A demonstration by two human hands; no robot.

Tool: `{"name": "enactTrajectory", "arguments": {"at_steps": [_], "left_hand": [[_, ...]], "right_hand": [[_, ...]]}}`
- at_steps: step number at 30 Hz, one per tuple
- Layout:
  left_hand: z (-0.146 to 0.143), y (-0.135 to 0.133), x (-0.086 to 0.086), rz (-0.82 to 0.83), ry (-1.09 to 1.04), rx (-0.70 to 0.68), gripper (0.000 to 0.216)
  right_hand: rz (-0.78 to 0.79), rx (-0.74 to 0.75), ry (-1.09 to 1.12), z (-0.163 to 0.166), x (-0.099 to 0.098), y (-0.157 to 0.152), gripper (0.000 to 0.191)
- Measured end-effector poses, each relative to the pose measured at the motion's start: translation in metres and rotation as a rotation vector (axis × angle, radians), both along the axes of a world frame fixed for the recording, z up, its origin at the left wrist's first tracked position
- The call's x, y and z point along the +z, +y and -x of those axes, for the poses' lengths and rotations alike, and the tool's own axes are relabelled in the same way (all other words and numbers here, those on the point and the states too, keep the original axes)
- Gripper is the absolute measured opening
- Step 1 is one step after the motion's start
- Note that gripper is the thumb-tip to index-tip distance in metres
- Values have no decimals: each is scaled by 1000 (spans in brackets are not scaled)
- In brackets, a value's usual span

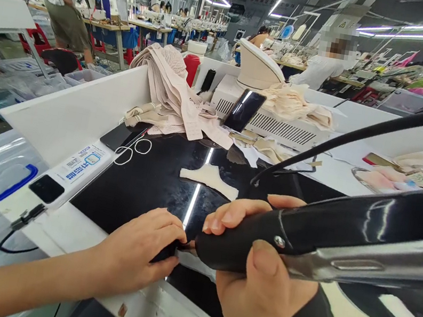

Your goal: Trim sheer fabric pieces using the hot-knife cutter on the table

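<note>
My right hand [256, 279] is wrapped round the handle of a large glossy black tool [344, 235] that reaches in from the right, its cable [362, 132] arching up behind. My left hand [142, 255] is closed, pinching a small dark piece [167, 251] right at the tool's tip, low over the shiny black worktop [151, 181]. A cream fabric cut piece [210, 177] lies flat on the worktop beyond both hands.
A stack of beige fabric [167, 81], a leaning phone [244, 111] and a white machine [266, 119] stand at the back. Another phone [118, 136], white elastic loops [134, 150] and a white device with a label [71, 170] lie at left. People work at tables farther back.
</note>
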State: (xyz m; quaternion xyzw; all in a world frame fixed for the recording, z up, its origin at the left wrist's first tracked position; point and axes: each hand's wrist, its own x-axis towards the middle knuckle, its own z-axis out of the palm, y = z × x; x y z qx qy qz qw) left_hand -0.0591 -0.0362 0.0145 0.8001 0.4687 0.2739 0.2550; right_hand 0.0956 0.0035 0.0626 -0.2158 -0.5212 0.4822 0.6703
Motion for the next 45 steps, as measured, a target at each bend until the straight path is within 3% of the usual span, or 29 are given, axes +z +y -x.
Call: {"name": "enactTrajectory", "arguments": {"at_steps": [8,17,21,27,34,39,45], "left_hand": [[4,2,1,-28,-63,33,24],[5,4,-1,-50,-45,9,27],[10,2,-2,-104,31,-81,32],[16,-1,-1,-252,164,-227,39],[11,30,15,-193,124,-404,28],[4,51,26,-66,184,-486,52],[4,56,25,25,190,-556,61]], "right_hand": [[41,-23,-18,-2,6,-3,35],[28,-22,-90,-1,-1,-10,31],[22,5,-72,-3,5,-9,33],[69,-120,-3,-30,27,-3,38],[65,-206,-6,-40,24,3,39],[-8,-166,-17,-37,15,0,35],[-20,-132,9,-34,8,4,35]]}}
